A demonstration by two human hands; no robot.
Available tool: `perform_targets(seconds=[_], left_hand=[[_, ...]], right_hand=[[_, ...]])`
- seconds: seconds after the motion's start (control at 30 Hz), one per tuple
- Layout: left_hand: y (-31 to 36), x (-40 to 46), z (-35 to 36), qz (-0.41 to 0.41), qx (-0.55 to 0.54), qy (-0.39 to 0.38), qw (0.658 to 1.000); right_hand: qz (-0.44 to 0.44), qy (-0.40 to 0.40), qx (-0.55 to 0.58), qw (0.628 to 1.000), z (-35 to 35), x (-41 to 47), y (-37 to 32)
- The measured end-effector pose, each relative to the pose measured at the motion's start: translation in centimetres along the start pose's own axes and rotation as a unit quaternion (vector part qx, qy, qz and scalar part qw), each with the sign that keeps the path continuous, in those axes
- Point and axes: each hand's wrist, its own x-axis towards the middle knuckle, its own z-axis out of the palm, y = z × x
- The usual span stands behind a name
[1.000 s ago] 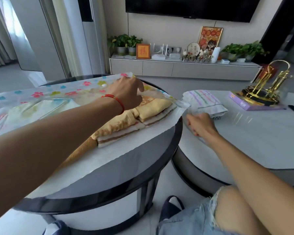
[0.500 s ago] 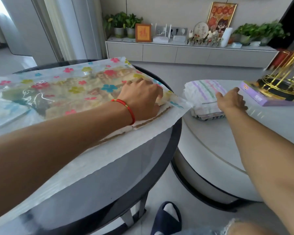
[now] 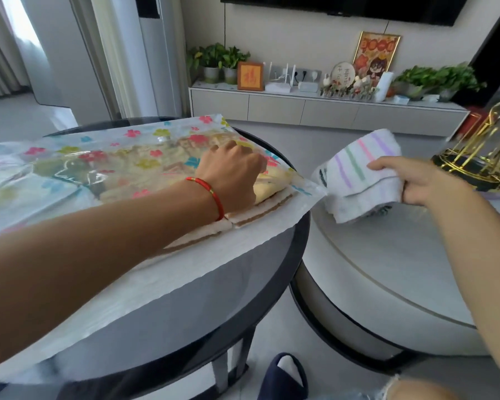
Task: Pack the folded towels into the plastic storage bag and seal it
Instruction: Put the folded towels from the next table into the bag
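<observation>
Striped towel [image 3: 361,174], gripped by right hand [image 3: 425,183], hangs beside bag's open edge [image 3: 303,194].

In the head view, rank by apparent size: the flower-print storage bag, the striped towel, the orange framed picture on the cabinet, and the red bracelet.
1. Flower-print storage bag, largest by far.
2. Striped towel held by the right hand.
3 and 4. Orange framed picture and red bracelet on the left hand: similar; the picture stands much farther away, so unranked.
</observation>
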Motion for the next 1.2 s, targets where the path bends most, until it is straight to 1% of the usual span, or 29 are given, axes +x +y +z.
perform_targets(seconds=[0.07,0.1,0.23,0.3,0.37,0.47,0.57,0.67,0.8,0.87,0.93,0.97,1.0,1.07,1.13,1.2], left_hand=[[-1.7,-1.4,-1.6,-0.008,0.022,0.003,1.000],[-2.7,-2.1,-2.5,-0.014,0.027,0.003,1.000],[-6.1,-5.6,-5.9,-0.049,0.035,-0.001,0.998],[-7.7,-7.6,-7.0,-0.073,0.038,-0.004,0.997],[-9.2,-9.5,-8.1,-0.101,0.040,-0.010,0.994],[-11.2,-11.9,-10.0,-0.139,0.054,-0.042,0.988],[-13.7,-13.7,-12.2,-0.178,0.066,-0.065,0.980],[-15.9,-14.8,-13.9,-0.197,0.071,-0.077,0.975],[-16.7,-15.3,-14.8,-0.201,0.071,-0.077,0.974],[-16.8,-15.2,-15.1,-0.196,0.075,-0.069,0.975],[-17.0,-15.1,-15.3,-0.189,0.077,-0.058,0.977],[-17.0,-15.0,-15.4,-0.185,0.077,-0.056,0.978],[-17.0,-15.0,-15.5,-0.182,0.079,-0.055,0.978],[-17.1,-15.0,-15.5,-0.177,0.078,-0.058,0.979],[-17.1,-15.1,-15.5,-0.174,0.075,-0.056,0.980],[-17.1,-15.0,-15.4,-0.170,0.075,-0.054,0.981]], right_hand=[[-0.027,-0.058,0.034,0.997,-0.5,-3.6,0.5],[-0.027,-0.085,0.041,0.995,-0.7,-5.5,0.8],[0.014,-0.173,0.022,0.985,-0.2,-12.2,2.4],[0.039,-0.241,0.029,0.969,2.0,-15.0,3.5],[0.063,-0.322,0.050,0.943,5.5,-17.4,4.7],[0.088,-0.419,0.075,0.901,12.7,-20.1,6.5],[0.093,-0.465,0.088,0.876,21.1,-22.0,7.4],[0.053,-0.480,0.129,0.866,29.2,-23.1,7.3],[0.054,-0.473,0.219,0.852,38.7,-24.6,6.9],[0.060,-0.451,0.305,0.837,42.6,-25.3,7.1],[0.071,-0.405,0.380,0.828,45.8,-25.8,7.9],[0.080,-0.391,0.382,0.833,47.1,-26.1,8.7],[0.098,-0.388,0.359,0.843,48.2,-26.5,9.5],[0.139,-0.384,0.284,0.868,49.3,-27.4,10.8],[0.140,-0.369,0.234,0.889,49.4,-27.2,11.3],[0.124,-0.348,0.235,0.899,49.2,-27.0,11.1]])
